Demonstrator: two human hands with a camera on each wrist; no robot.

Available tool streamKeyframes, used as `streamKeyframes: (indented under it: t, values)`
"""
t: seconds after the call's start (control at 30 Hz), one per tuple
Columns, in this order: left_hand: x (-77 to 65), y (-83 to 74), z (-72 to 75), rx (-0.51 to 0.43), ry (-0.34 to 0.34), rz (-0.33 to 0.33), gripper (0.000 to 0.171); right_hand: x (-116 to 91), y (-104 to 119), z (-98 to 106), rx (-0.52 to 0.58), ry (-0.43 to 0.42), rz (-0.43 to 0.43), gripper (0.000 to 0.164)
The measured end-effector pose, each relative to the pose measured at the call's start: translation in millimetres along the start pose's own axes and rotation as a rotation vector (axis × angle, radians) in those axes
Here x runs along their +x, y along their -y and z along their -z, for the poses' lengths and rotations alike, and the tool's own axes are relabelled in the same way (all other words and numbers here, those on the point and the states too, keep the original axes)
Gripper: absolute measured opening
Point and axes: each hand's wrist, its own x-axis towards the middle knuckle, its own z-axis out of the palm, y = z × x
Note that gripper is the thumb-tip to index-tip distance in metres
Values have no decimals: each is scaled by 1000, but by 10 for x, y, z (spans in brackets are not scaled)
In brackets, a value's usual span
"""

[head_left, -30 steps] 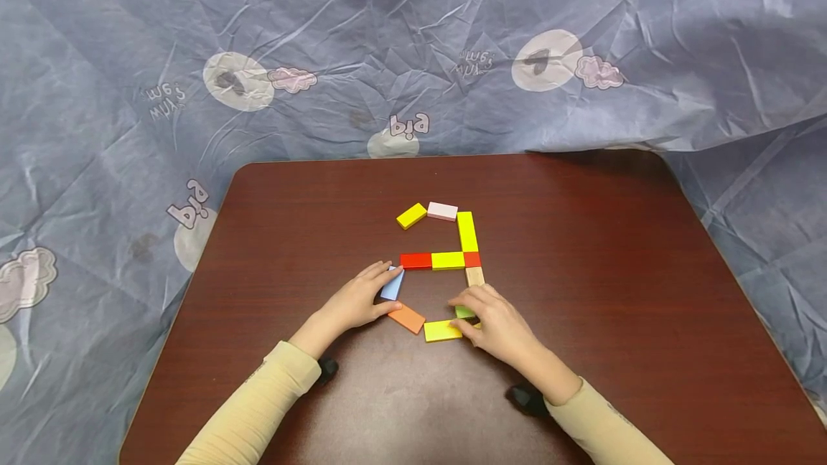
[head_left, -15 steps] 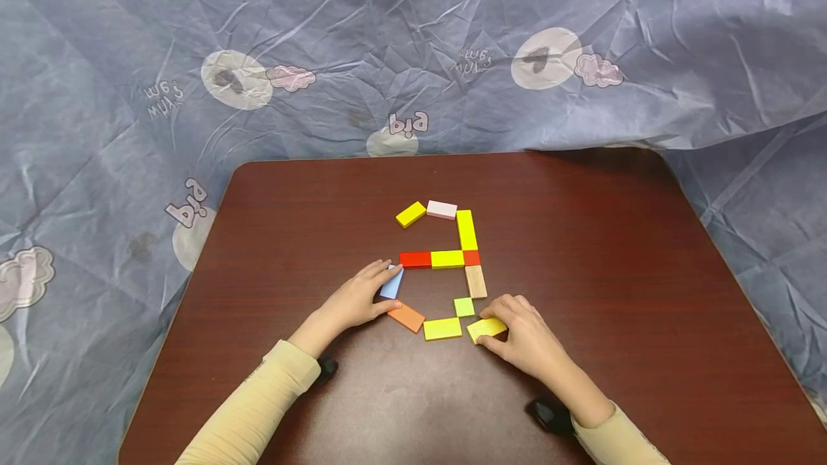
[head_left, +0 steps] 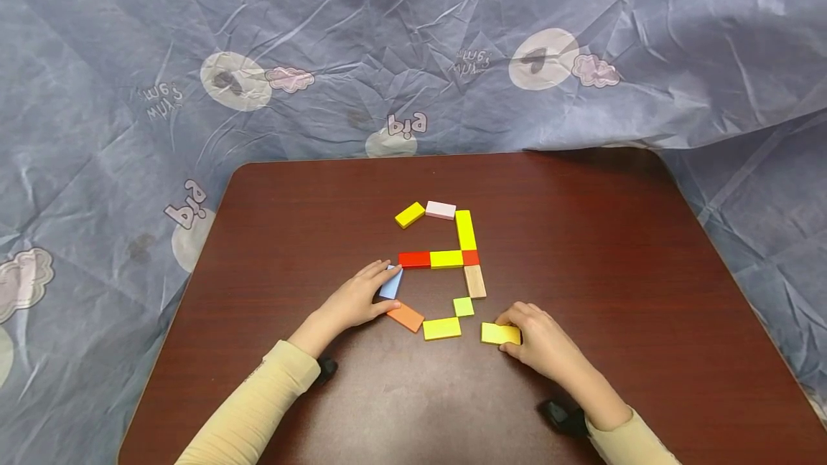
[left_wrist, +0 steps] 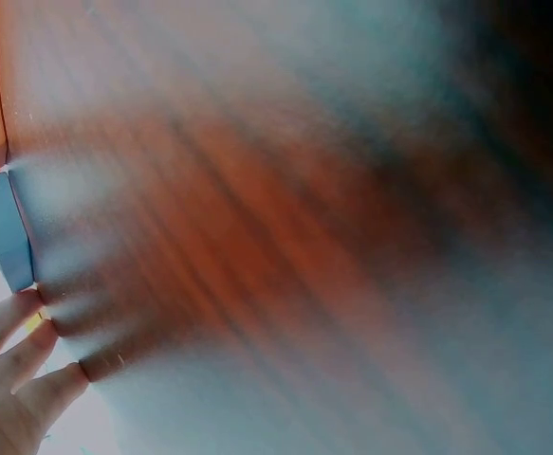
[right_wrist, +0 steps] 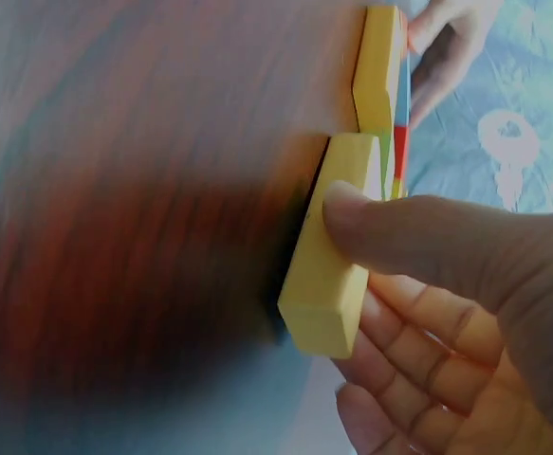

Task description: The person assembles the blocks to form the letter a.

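My right hand (head_left: pixel 543 341) pinches a yellow wooden block (head_left: pixel 494 334) between thumb and fingers, close over the table to the right of the block outline. In the right wrist view the thumb presses one broad side of this yellow block (right_wrist: pixel 319 284). My left hand (head_left: pixel 349 303) rests with spread fingers at the outline's left side; its fingertips touch a light blue block (head_left: pixel 391 285), and its thumb is on the end of an orange block (head_left: pixel 407 317). Another yellow block (head_left: pixel 442 329) and a small green block (head_left: pixel 463 306) lie between the two hands.
Beyond the hands, the outline continues with a plain wood block (head_left: pixel 474 282), a small red block (head_left: pixel 471 257), a long red block (head_left: pixel 414 260), a pale pink block (head_left: pixel 441 210) and several yellow ones. A printed grey-blue cloth (head_left: pixel 413 41) hangs behind the brown table (head_left: pixel 581 235).
My right hand has moved right from the outline's lower right corner with the yellow block, leaving the green block in plain sight. The left hand has stayed in place.
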Motion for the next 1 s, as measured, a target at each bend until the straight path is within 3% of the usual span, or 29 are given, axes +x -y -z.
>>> streamKeyframes:
  t: [0.2, 0.47, 1.0]
  values:
    - [-10, 10, 6, 0, 1, 8, 71, 49, -61, 2, 3, -73, -106, 31]
    - [-5, 3, 10, -6, -14, -1, 69, 159, 41, -110, 69, -134, -236, 31]
    - [-5, -2, 1, 3, 9, 9, 71, 111, 106, -184, 158, -83, -331, 37]
